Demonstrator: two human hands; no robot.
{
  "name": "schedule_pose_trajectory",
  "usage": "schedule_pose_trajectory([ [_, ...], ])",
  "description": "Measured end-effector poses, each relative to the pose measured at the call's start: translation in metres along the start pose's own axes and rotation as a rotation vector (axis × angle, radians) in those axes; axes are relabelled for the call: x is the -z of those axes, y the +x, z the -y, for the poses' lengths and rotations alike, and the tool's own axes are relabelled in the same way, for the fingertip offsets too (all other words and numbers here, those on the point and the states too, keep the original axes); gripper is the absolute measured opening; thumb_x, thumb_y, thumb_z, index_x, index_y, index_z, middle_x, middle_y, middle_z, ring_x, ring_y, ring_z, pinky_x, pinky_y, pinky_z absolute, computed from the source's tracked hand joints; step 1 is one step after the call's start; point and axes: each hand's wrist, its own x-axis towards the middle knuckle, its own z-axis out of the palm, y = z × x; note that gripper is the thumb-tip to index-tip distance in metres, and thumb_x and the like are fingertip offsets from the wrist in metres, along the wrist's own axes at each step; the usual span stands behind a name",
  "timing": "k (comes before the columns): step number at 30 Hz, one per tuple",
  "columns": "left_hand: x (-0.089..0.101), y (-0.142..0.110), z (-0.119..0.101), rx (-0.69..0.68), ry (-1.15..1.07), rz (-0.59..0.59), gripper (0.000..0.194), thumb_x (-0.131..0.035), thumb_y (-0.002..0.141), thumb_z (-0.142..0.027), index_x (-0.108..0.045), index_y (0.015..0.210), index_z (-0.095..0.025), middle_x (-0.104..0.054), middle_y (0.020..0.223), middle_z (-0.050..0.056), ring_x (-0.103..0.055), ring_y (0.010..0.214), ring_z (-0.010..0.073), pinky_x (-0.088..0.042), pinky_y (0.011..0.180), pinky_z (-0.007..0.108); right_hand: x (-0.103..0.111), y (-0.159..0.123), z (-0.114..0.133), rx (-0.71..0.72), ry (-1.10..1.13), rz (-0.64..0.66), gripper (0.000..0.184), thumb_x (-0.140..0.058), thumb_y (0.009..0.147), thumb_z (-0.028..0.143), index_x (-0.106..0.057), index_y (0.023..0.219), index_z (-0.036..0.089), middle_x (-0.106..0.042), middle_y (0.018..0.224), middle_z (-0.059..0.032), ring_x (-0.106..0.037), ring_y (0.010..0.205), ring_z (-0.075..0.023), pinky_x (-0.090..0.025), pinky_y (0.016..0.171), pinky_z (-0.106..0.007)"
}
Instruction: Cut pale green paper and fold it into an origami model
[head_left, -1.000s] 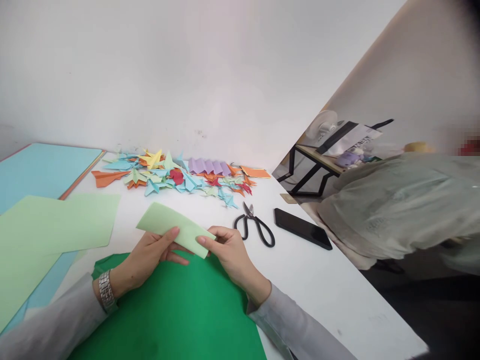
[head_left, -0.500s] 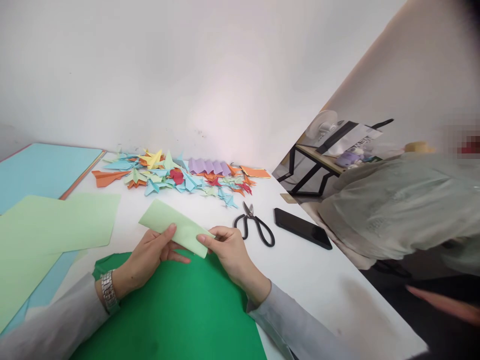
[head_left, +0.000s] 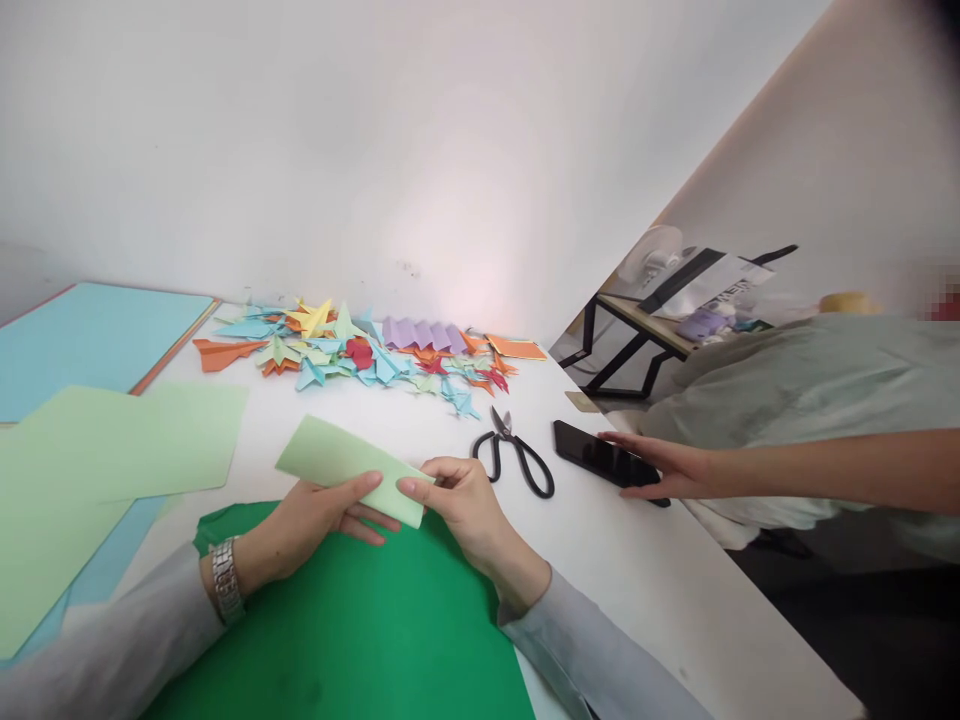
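Observation:
A folded strip of light green paper [head_left: 334,460] is held between both my hands just above the table. My left hand [head_left: 315,520] pinches its near edge with thumb on top, and a metal watch [head_left: 225,580] is on that wrist. My right hand [head_left: 457,500] grips the strip's right end with curled fingers. Under my hands lies a dark green sheet [head_left: 352,630].
A pile of coloured origami pieces [head_left: 360,355] lies at the back of the white table [head_left: 645,590]. Black scissors [head_left: 517,460] and a black phone [head_left: 600,460] lie to the right. Another person's hand [head_left: 675,470] rests on the phone. Light green [head_left: 112,450] and blue sheets [head_left: 90,335] lie at left.
Another person's arm has reached in from the right and put a hand on the phone. My left thumb slid right along the strip. The view shifted slightly.

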Motion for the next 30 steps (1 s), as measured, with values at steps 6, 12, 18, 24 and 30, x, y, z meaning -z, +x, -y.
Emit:
schedule_pose_trajectory([
  [6, -0.0023, 0.0008, -0.0014, 0.043, 0.050, -0.056, 0.030, -0.069, 0.074, -0.036, -0.063, 0.091, -0.011, -0.073, 0.078, 0.008, -0.070, 0.066, 0.0230, -0.059, 0.059, 0.031, 0.0012, 0.0003, -0.0001, -0.026, -0.027, -0.011, 0.029, -0.082, 0.052, 0.037, -0.063, 0.049, 0.015, -0.055, 0.043, 0.0029, -0.044, 0.043, -0.0083, -0.030, 0.044, -0.022],
  [12, -0.0034, -0.0015, -0.0042, 0.069, 0.068, 0.001, 0.033, -0.072, 0.070, -0.034, -0.063, 0.092, -0.011, -0.073, 0.081, 0.009, -0.070, 0.067, 0.0230, -0.058, 0.060, 0.032, 0.0018, -0.0001, 0.0002, -0.017, -0.049, 0.012, 0.031, -0.081, 0.053, 0.039, -0.063, 0.049, 0.015, -0.053, 0.043, 0.0030, -0.041, 0.042, -0.0070, -0.028, 0.042, -0.022],
  [18, -0.0013, -0.0013, -0.0044, 0.102, 0.070, 0.064, 0.038, -0.069, 0.072, -0.040, -0.065, 0.093, -0.010, -0.073, 0.078, 0.011, -0.069, 0.066, 0.0231, -0.057, 0.058, 0.033, 0.0020, 0.0002, -0.0001, -0.015, 0.010, 0.021, 0.029, -0.082, 0.053, 0.037, -0.064, 0.049, 0.015, -0.056, 0.045, 0.0025, -0.042, 0.043, -0.0075, -0.028, 0.044, -0.022],
  [24, -0.0017, -0.0015, -0.0023, 0.124, 0.081, 0.080, 0.042, -0.065, 0.073, -0.050, -0.066, 0.077, -0.009, -0.071, 0.068, 0.011, -0.068, 0.060, 0.0220, -0.056, 0.057, 0.032, 0.0029, 0.0012, -0.0020, -0.009, 0.047, 0.009, 0.024, -0.082, 0.053, 0.031, -0.065, 0.050, 0.016, -0.056, 0.045, 0.0027, -0.043, 0.044, -0.0078, -0.028, 0.046, -0.023],
  [30, -0.0038, -0.0010, -0.0011, 0.108, 0.124, 0.059, 0.041, -0.064, 0.074, -0.047, -0.067, 0.082, -0.008, -0.073, 0.076, 0.013, -0.068, 0.064, 0.0222, -0.056, 0.060, 0.031, -0.0004, 0.0004, -0.0022, 0.020, 0.083, -0.009, 0.024, -0.081, 0.056, 0.032, -0.064, 0.049, 0.017, -0.054, 0.044, 0.0042, -0.041, 0.045, -0.0074, -0.026, 0.047, -0.023],
])
